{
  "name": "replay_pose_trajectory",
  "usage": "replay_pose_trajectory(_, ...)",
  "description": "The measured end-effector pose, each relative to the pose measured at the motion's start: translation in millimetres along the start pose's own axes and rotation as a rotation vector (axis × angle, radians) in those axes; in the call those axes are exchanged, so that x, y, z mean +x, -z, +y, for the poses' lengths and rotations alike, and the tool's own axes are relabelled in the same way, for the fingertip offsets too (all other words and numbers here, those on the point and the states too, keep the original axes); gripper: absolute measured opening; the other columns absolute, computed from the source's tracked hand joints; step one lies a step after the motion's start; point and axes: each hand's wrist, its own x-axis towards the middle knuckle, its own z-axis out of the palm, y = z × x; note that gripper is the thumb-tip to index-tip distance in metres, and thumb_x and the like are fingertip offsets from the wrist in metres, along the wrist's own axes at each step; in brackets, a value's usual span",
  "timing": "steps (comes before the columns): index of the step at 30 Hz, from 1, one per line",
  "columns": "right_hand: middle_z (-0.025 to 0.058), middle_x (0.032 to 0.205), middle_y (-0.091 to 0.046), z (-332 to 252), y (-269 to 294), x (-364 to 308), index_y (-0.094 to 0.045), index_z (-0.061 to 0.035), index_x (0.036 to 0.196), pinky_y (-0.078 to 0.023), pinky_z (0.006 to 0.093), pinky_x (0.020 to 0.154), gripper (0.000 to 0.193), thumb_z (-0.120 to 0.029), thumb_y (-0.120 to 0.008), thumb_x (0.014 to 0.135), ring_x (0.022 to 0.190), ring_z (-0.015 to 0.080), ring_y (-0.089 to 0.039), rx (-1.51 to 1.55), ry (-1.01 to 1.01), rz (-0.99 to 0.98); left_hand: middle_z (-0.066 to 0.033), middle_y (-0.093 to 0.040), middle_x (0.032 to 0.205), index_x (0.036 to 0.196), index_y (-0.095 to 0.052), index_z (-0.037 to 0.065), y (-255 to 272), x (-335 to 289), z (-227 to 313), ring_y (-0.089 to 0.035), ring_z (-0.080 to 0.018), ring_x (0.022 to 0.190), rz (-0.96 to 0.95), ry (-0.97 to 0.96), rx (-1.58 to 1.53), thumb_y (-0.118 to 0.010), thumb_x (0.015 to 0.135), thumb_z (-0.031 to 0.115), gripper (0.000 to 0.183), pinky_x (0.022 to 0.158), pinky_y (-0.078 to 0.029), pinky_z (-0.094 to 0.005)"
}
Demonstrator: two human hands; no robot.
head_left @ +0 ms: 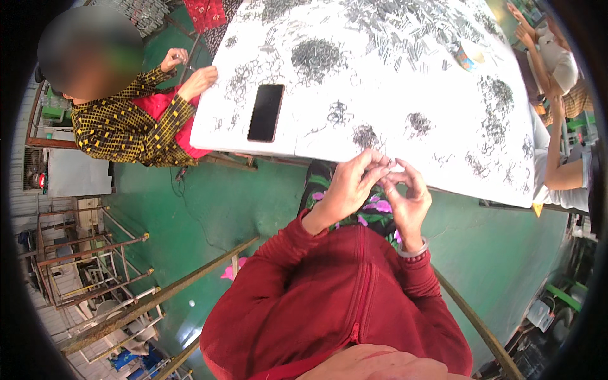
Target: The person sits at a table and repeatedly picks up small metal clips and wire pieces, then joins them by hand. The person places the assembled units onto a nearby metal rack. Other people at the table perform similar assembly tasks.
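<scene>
My left hand (pixel 347 190) and my right hand (pixel 407 204) meet just above the near edge of a white-topped table (pixel 304 136). Thumb and forefinger are pinched together on each hand, the fingertips almost touching. Whatever sits between them is too small to make out. Just beyond my left fingertips lies a small heap of thin dark rings or loops (pixel 365 135). Similar little heaps (pixel 418 124) are scattered farther up and to the right. A black phone (pixel 266 113) rests face up on the table to the left of my hands.
Toward the back lie a big dark pile (pixel 316 57), many short dark strips (pixel 405 38) and a colourful cup (pixel 467 57). A person in a yellow-and-black checked top (pixel 120 130) works at the left. Other people's arms (pixel 556 136) show at the right. Wooden rails (pixel 158 294) flank me.
</scene>
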Motion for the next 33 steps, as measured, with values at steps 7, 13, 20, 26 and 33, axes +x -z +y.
replay_pose_trajectory(7, 0.0095, 0.084, -0.068, 17, 30, 63, -0.06, 0.0018, 0.111, -0.046, 0.0226, 0.065, 0.024, -0.006, -0.057, 0.089, 0.073, 0.0094, -0.059, -0.042, -0.045, 0.034, -0.0058, -0.066, 0.09, 0.094, -0.055, -0.001, 7, 2, 0, -0.056, -0.0062, 0.073, 0.001, 0.069, -0.013, -0.055, 0.091, 0.004, 0.006, 0.061, -0.047, -0.021)
replay_pose_trajectory(13, 0.0175, 0.084, -0.067, 103, 34, 242, -0.066, 0.0006, 0.1, -0.049, 0.0348, 0.067, 0.02, -0.008, -0.058, 0.084, 0.072, 0.027, -0.065, -0.494, 0.251, -0.07, -0.0086, -0.066, 0.092, 0.093, -0.054, -0.002, 14, 8, -2, -0.06, -0.0101, 0.076, -0.073, 0.089, -0.005, -0.054, 0.09, 0.001, 0.004, 0.067, -0.049, -0.0239)
replay_pose_trajectory(20, 0.0225, 0.097, -0.057, 160, 14, 306, -0.061, 0.0025, 0.081, -0.051, 0.043, 0.075, 0.01, 0.003, -0.054, 0.074, 0.091, 0.0383, -0.056, -1.193, 0.364, -0.158, -0.0125, -0.063, 0.095, 0.095, -0.052, -0.003, 19, 7, -13, -0.062, -0.0167, 0.086, -0.048, 0.1, -0.04, -0.051, 0.089, -0.004, 0.006, 0.078, -0.05, -0.0291)
replay_pose_trajectory(26, 0.0179, 0.086, -0.063, 145, 35, 294, -0.059, -0.0001, 0.086, -0.053, 0.0389, 0.067, 0.012, -0.007, -0.057, 0.076, 0.082, 0.0343, -0.062, -1.364, 0.324, -0.142, -0.0125, -0.062, 0.095, 0.096, -0.051, -0.003, 16, -3, -12, -0.06, -0.0162, 0.087, -0.053, 0.107, -0.08, -0.05, 0.09, -0.005, 0.007, 0.079, -0.05, -0.0296)
replay_pose_trajectory(33, 0.0028, 0.071, -0.057, 39, 25, 158, -0.058, 0.0025, 0.086, -0.048, 0.0229, 0.056, 0.01, 0.001, -0.056, 0.076, 0.064, 0.009, -0.056, 0.049, -0.2, -0.292, -0.0091, -0.064, 0.093, 0.094, -0.054, -0.003, 15, -10, -6, -0.06, -0.0104, 0.079, 0.004, -0.024, 0.003, -0.055, 0.088, -0.002, 0.006, 0.069, -0.049, -0.0237)
